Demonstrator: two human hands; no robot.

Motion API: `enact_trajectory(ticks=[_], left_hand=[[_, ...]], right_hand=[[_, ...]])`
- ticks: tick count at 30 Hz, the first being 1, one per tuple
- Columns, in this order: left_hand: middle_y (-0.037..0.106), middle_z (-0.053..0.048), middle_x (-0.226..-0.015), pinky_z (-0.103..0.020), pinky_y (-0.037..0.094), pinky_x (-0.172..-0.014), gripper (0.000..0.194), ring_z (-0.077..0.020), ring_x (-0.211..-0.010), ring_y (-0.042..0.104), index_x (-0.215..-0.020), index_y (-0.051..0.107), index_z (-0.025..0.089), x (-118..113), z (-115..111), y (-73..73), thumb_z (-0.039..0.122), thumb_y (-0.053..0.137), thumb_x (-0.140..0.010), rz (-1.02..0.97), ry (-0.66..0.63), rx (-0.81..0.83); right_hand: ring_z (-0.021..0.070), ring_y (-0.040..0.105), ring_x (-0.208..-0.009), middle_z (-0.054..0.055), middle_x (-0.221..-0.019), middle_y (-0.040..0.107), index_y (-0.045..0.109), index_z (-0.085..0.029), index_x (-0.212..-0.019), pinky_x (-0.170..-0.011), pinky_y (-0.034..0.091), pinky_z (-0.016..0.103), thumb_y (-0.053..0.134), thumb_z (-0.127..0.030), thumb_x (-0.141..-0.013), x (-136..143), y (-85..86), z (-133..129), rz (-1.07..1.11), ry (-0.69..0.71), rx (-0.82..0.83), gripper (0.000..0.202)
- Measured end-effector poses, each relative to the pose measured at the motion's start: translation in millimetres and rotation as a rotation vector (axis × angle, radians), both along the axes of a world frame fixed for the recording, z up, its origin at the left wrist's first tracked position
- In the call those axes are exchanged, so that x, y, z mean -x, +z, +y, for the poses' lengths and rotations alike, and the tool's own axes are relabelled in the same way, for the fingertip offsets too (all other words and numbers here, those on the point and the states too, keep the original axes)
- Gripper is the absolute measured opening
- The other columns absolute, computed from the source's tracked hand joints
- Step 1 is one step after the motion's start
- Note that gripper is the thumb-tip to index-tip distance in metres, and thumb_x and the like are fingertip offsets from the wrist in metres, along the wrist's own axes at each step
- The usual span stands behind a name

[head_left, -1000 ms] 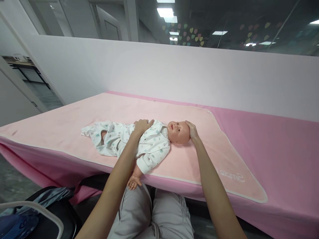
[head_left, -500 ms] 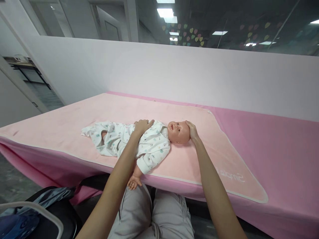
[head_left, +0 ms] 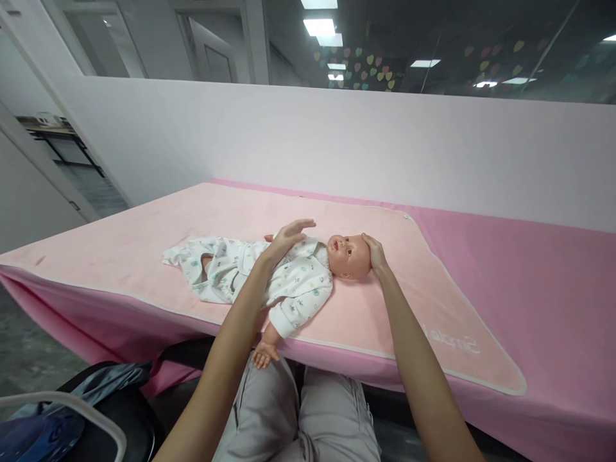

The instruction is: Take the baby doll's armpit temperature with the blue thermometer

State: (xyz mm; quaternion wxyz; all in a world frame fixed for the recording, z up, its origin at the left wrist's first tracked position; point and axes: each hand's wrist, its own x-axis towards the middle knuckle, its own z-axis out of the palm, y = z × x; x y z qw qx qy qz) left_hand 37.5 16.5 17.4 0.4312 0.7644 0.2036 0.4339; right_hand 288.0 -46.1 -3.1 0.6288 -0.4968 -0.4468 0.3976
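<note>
A baby doll (head_left: 348, 256) in white printed clothes (head_left: 301, 282) lies on its back on a peach mat (head_left: 356, 321), its head to the right. My left hand (head_left: 290, 236) is over the doll's chest, fingers stretched out toward the head, holding nothing; whether its palm touches the clothes I cannot tell. My right hand (head_left: 376, 253) rests with fingers spread against the top of the doll's head. One doll hand (head_left: 264, 353) hangs over the front table edge, and the other shows just behind my left wrist.
Pink cloth (head_left: 553, 301) covers the table under the mat. A white wall (head_left: 337, 141) with a window above runs behind it. At the lower left stands a black chair (head_left: 120, 417) with dark fabric on it.
My left hand has lifted from the doll's chest and moved toward its head, fingers now extended. The doll's far hand has come into sight. My right hand stays at the head.
</note>
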Motion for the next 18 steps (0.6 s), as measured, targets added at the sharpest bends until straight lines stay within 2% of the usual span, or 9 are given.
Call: enact_trajectory(ticks=[2, 5, 7, 10, 12, 15, 17, 18], left_hand=[[0.057, -0.008, -0.12, -0.036, 0.031, -0.1, 0.052, -0.0264, -0.116, 0.046, -0.113, 0.061, 0.022, -5, -5, -1.1, 0.038, 0.07, -0.064, 0.165, -0.039, -0.104], [0.061, -0.006, -0.108, -0.035, 0.036, -0.094, 0.055, -0.0252, -0.105, 0.052, -0.106, 0.064, 0.022, -12, -6, -8.6, 0.032, 0.077, -0.054, 0.309, 0.096, -0.188], [0.062, -0.004, -0.096, -0.032, 0.041, -0.085, 0.051, -0.0214, -0.092, 0.056, -0.106, 0.064, 0.021, -13, -1, -14.5, 0.029, 0.073, -0.057, 0.249, 0.24, -0.134], [0.061, -0.001, -0.074, -0.029, 0.043, -0.072, 0.04, -0.0169, -0.072, 0.057, -0.099, 0.065, 0.016, -9, 8, -20.9, 0.028, 0.069, -0.06, 0.107, 0.422, 0.063], [0.06, -0.001, -0.066, -0.028, 0.043, -0.069, 0.037, -0.0159, -0.067, 0.057, -0.093, 0.066, 0.014, -6, 13, -22.8, 0.03, 0.069, -0.06, 0.001, 0.481, 0.214], [0.062, -0.001, -0.063, -0.029, 0.044, -0.069, 0.037, -0.0153, -0.064, 0.057, -0.09, 0.067, 0.013, -3, 16, -23.0, 0.031, 0.071, -0.058, -0.131, 0.515, 0.365], [0.062, -0.002, -0.061, -0.029, 0.044, -0.072, 0.035, -0.0156, -0.064, 0.058, -0.088, 0.068, 0.014, -3, 14, -22.0, 0.03, 0.072, -0.057, -0.161, 0.524, 0.397], [0.063, -0.002, -0.06, -0.03, 0.044, -0.073, 0.034, -0.0159, -0.065, 0.059, -0.087, 0.068, 0.014, -3, 13, -21.1, 0.029, 0.073, -0.057, -0.167, 0.524, 0.4]], right_hand=[[0.0202, 0.064, -0.077, 0.004, -0.077, 0.069, 0.061, -0.016, -0.072, -0.076, 0.049, 0.031, 0.056, -0.052, -0.069, 0, -0.4, 0, 0.036, 0.017, -0.003, 0.036], [0.0194, 0.063, -0.075, 0.004, -0.075, 0.069, 0.061, -0.017, -0.071, -0.074, 0.049, 0.031, 0.056, -0.049, -0.07, 1, -2.2, 1, 0.054, 0.013, -0.012, 0.033], [0.0188, 0.062, -0.075, 0.003, -0.075, 0.068, 0.061, -0.017, -0.07, -0.073, 0.048, 0.03, 0.056, -0.048, -0.07, 1, -4.0, 2, 0.019, -0.03, -0.021, 0.031], [0.0191, 0.061, -0.081, 0.003, -0.079, 0.068, 0.063, -0.017, -0.071, -0.076, 0.047, 0.03, 0.058, -0.045, -0.067, -4, -2.4, 2, -0.055, -0.109, -0.047, 0.028], [0.0195, 0.06, -0.089, 0.003, -0.088, 0.069, 0.065, -0.018, -0.079, -0.081, 0.045, 0.031, 0.06, -0.041, -0.066, -9, 5.8, 0, -0.091, -0.137, -0.099, 0.027], [0.0196, 0.058, -0.099, 0.002, -0.102, 0.066, 0.066, -0.021, -0.091, -0.087, 0.043, 0.034, 0.06, -0.038, -0.069, -9, 29.2, -9, -0.214, -0.153, -0.28, 0.028], [0.0196, 0.057, -0.102, 0.004, -0.104, 0.066, 0.067, -0.021, -0.086, -0.091, 0.04, 0.035, 0.059, -0.036, -0.072, 6, 46.5, -17, -0.458, -0.146, -0.407, 0.021], [0.0196, 0.058, -0.099, 0.005, -0.101, 0.067, 0.067, -0.021, -0.082, -0.093, 0.038, 0.037, 0.058, -0.034, -0.073, 18, 53.9, -20, -0.634, -0.124, -0.419, 0.018]])
